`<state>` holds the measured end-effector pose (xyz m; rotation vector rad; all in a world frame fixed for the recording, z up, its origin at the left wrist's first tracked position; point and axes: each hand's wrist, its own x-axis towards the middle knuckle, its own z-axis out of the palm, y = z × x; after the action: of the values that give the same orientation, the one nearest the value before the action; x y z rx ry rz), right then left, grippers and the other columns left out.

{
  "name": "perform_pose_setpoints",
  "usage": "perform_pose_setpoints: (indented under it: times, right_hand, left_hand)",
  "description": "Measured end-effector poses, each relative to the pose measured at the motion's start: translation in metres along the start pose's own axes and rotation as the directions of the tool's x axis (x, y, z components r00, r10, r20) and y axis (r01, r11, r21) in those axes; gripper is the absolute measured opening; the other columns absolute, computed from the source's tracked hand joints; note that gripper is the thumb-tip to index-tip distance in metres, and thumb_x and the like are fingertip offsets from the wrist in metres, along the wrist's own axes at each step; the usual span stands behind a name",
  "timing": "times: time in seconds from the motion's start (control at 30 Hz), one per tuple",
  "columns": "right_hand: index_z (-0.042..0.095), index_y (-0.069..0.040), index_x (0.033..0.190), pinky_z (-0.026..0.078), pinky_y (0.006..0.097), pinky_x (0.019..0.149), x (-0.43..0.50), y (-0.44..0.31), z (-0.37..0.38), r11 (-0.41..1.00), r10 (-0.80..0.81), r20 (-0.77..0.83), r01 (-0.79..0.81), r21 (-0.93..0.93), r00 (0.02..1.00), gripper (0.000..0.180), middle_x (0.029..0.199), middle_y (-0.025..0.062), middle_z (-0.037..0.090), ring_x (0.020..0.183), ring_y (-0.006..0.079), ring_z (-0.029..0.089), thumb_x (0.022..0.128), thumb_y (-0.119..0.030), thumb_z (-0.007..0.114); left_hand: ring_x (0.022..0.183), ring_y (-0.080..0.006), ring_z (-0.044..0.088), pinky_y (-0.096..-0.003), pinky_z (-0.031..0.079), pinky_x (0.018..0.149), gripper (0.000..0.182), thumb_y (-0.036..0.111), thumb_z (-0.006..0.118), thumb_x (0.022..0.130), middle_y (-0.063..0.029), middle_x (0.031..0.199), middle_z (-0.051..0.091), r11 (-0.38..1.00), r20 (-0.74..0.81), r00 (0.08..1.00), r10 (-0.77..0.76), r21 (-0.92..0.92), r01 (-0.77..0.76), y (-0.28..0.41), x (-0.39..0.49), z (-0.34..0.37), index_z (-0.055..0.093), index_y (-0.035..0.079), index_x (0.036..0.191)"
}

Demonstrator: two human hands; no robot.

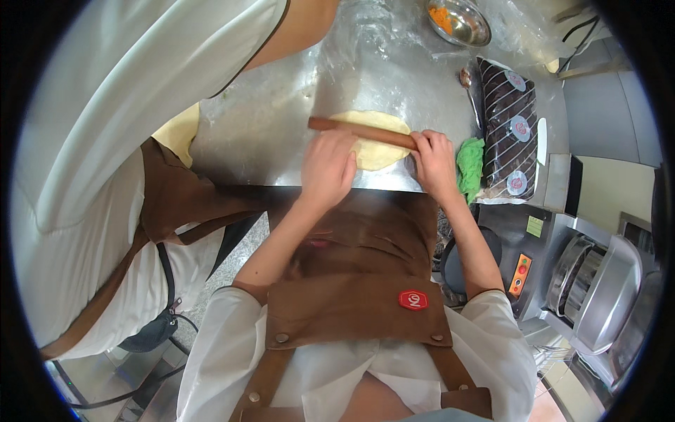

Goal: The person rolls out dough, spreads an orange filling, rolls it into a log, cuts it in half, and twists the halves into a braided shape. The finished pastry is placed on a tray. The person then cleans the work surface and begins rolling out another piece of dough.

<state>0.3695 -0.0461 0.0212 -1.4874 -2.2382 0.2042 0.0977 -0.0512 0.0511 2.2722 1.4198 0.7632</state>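
A round, flattened piece of pale dough [375,158] lies on the stainless steel worktop close to its front edge. Across it rests a wooden rolling pin [369,133], slightly tilted, its left end pointing up and beyond the dough. My left hand [329,166] is on the pin near its left part, fingers over the wood and thumb towards the dough. At the pin's right end, my right hand [435,158] has its fingers curled on the wood.
A co-worker's sleeve [158,63] and arm reach over the worktop [253,121] at left, beside another dough sheet [182,134]. On the right lie a green cloth [470,166], a spoon [471,95] and a dark-filled package [506,142]. A metal bowl [472,31] holds orange shreds. A machine [548,232] stands lower right.
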Motion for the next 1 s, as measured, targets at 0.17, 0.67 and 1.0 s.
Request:
perform_pose_setpoints:
  times: [0.17, 0.67, 1.0]
  right_hand:
    - [0.051, -0.002, 0.142, 0.036, 0.0478, 0.115, -0.002, -0.025, 0.020, 0.988, 0.157, -0.027, -0.157, -0.012, 0.987, 0.057, 0.144, 0.0201, 0.053, 0.136, 0.0381, 0.047, 0.089, -0.014, 0.070]
    - [0.033, 0.004, 0.155, 0.017, 0.0455, 0.127, 0.146, 0.050, 0.082, 0.893, 0.395, -0.127, -0.413, -0.181, 0.910, 0.072, 0.163, 0.0186, 0.033, 0.154, 0.0310, 0.025, 0.105, -0.048, 0.043]
    - [0.044, 0.008, 0.146, 0.028, 0.0511, 0.121, 0.017, -0.023, 0.060, 0.948, 0.262, -0.231, -0.295, -0.122, 0.937, 0.064, 0.155, 0.0265, 0.042, 0.145, 0.0385, 0.039, 0.097, -0.028, 0.063]
  left_hand:
    - [0.144, -0.0414, 0.039, -0.0570, 0.027, 0.120, 0.055, 0.025, 0.050, 0.101, -0.0223, 0.153, 0.045, 0.933, -0.090, 0.978, -0.188, 0.293, 0.206, -0.032, -0.001, 0.035, 0.045, 0.002, 0.150]
    - [0.137, -0.0378, 0.047, -0.0529, 0.034, 0.116, 0.052, 0.028, 0.057, 0.100, -0.0208, 0.142, 0.056, 0.913, -0.254, 0.967, 0.034, 0.402, 0.074, -0.112, 0.153, 0.060, 0.050, -0.001, 0.142]
    - [0.148, -0.0440, 0.032, -0.0519, 0.026, 0.122, 0.068, 0.029, 0.057, 0.100, -0.0294, 0.160, 0.032, 0.918, -0.096, 0.983, -0.158, 0.351, 0.182, -0.059, 0.029, 0.043, 0.034, -0.007, 0.153]
